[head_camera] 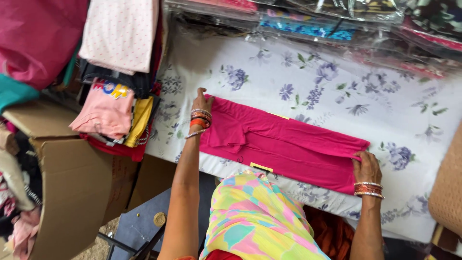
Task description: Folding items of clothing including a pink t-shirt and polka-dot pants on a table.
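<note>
I see pink garment [284,147] laid flat on floral sheet [337,86], my L hand [202,102] pressing its far-left corner, fingers flat, my R hand [365,167] pinching right edge, cardboard box [72,183] at left.

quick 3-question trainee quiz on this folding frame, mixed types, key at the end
1. True or false: the pink garment lies on a floral sheet.
2. Which hand grips the garment's far-right edge? A) left hand B) right hand
3. What stands left of the table, below the hanging clothes?

Key
1. True.
2. B: the right hand pinches that edge; the left hand presses the opposite end.
3. A cardboard box.
</note>
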